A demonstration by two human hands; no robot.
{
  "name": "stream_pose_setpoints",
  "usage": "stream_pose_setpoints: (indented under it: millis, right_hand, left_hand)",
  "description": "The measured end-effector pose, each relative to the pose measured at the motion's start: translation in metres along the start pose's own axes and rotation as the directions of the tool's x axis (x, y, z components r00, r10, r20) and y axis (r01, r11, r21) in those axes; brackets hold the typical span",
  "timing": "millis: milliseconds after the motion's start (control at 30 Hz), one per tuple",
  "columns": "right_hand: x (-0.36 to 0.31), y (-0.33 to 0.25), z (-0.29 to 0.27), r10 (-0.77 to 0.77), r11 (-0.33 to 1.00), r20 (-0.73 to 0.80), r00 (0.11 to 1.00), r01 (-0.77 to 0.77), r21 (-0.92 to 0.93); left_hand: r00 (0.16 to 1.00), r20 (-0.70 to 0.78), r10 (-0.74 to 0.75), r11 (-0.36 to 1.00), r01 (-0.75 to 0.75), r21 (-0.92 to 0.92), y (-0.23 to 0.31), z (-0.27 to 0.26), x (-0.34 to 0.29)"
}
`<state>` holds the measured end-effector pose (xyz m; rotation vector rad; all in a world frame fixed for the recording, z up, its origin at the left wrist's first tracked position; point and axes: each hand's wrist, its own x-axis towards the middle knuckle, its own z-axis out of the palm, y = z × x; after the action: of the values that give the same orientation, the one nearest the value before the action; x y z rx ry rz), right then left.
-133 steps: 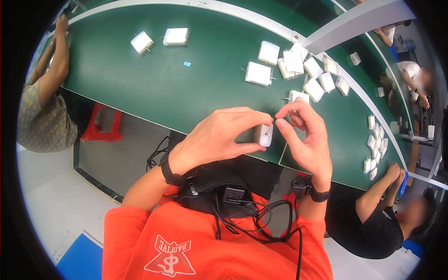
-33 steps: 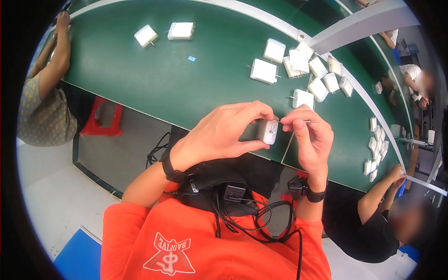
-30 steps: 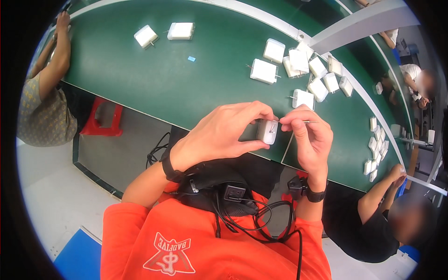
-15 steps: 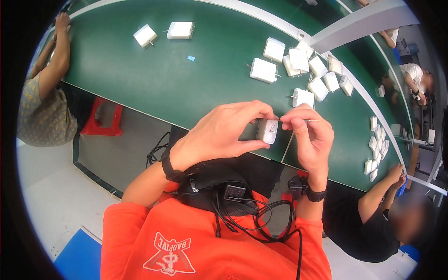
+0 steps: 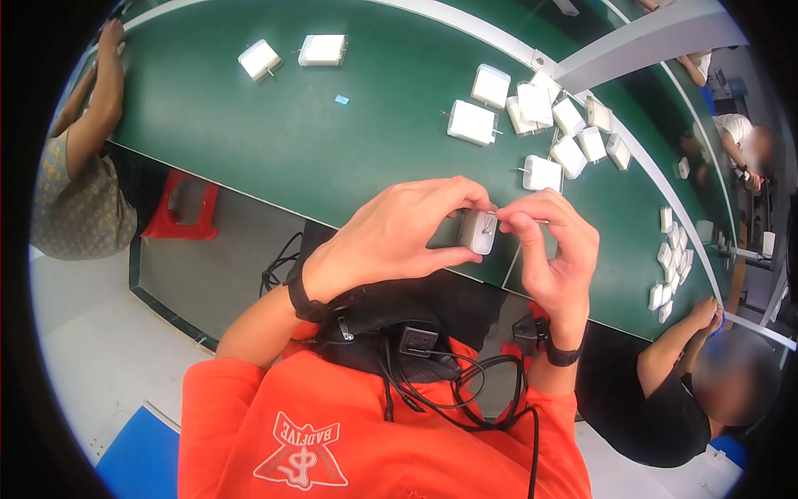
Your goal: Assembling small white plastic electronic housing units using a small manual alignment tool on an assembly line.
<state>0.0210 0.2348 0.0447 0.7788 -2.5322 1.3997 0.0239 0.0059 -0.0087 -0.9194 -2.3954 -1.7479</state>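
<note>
My left hand [image 5: 382, 233] grips a small white box-shaped housing [image 5: 480, 234] between thumb and fingers, above the near edge of the green table. Thin dark wires or pins show on the housing's end face, which is turned to the right. My right hand [image 5: 559, 249] is closed in a pinch close beside that end, on a thin rod [image 5: 536, 221]. The rod's tip lies near the housing's upper corner; whether they touch I cannot tell. Just beyond my right hand lies another white housing [image 5: 543, 174] with thin pins sticking out.
A cluster of white housings [image 5: 534, 106] lies on the green table [image 5: 249, 150] at the far right, with two more at the far left and a blue scrap [image 5: 342, 100]. Co-workers sit on both sides. A red stool [image 5: 180, 208] stands left; black cables [image 5: 490, 407] hang across my lap.
My right hand has shifted slightly right and the rod shows less beyond its fingers. The housing stays in my left hand, almost unmoved.
</note>
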Motion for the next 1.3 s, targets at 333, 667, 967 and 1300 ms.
stream_pose_setpoints:
  millis: [333,667,967,1300]
  right_hand:
    - [0.029,-0.017,0.009,0.189,0.981,0.094,0.977,-0.184,-0.059]
    - [0.037,-0.007,0.003,0.32,0.929,-0.119,0.94,-0.287,0.235]
    - [-0.028,0.033,-0.017,0.327,0.907,-0.179,0.928,-0.255,0.335]
    - [-0.047,0.056,-0.007,0.217,0.938,-0.271,0.938,-0.124,0.323]
  left_hand:
    - [0.995,-0.012,-0.094,0.99,0.092,-0.106,-0.001,0.001,-0.002]
    - [0.996,0.009,-0.084,0.988,0.084,-0.132,-0.004,0.002,-0.001]
    - [0.998,0.037,-0.042,0.998,0.043,-0.038,0.003,-0.003,0.002]
    - [0.998,0.041,-0.041,0.999,0.041,-0.002,0.003,-0.004,0.005]
